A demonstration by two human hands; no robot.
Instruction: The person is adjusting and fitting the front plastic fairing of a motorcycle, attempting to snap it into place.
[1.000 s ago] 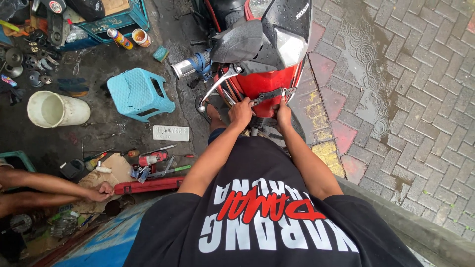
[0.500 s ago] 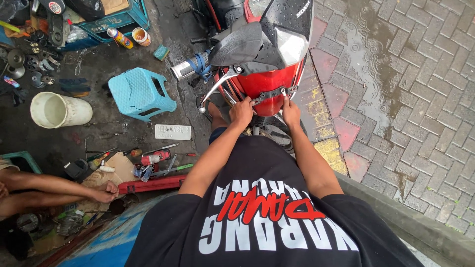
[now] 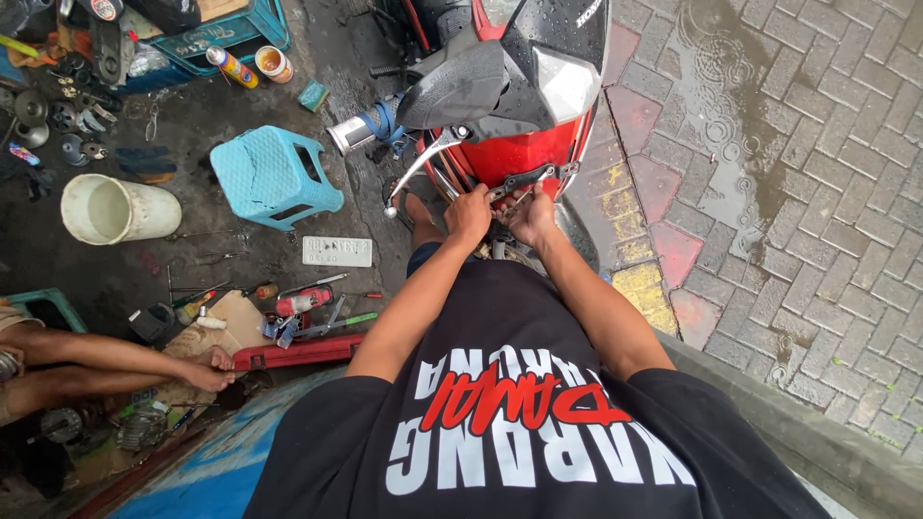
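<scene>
**Two hands at the front bracket of a red scooter, seen from above**

The red and black scooter (image 3: 524, 106) with a wet, glossy front cowl stands at the edge where the dark oily workshop floor (image 3: 240, 259) meets the wet grey and red brick paving (image 3: 788, 192). Both hands work at the black metal bracket (image 3: 524, 181) under its nose: the left hand (image 3: 468, 213) has its grip closed on the bracket's left end, the right hand (image 3: 531, 216) has its fingers curled at the right end; whether either holds a fastener cannot be told. Risks, as judged: rain on paint and metal could let a grip slip, and a dropped small part could vanish between bricks or into the puddle (image 3: 726, 125). Open room lies to the right, over the paving. The left is crowded: a light blue plastic stool (image 3: 274, 178), a white plastic bucket (image 3: 115, 210), scattered hand tools (image 3: 308, 312), and another person's bare foot (image 3: 207, 370). The chrome brake lever (image 3: 418, 173) juts out just beside the left wrist
</scene>
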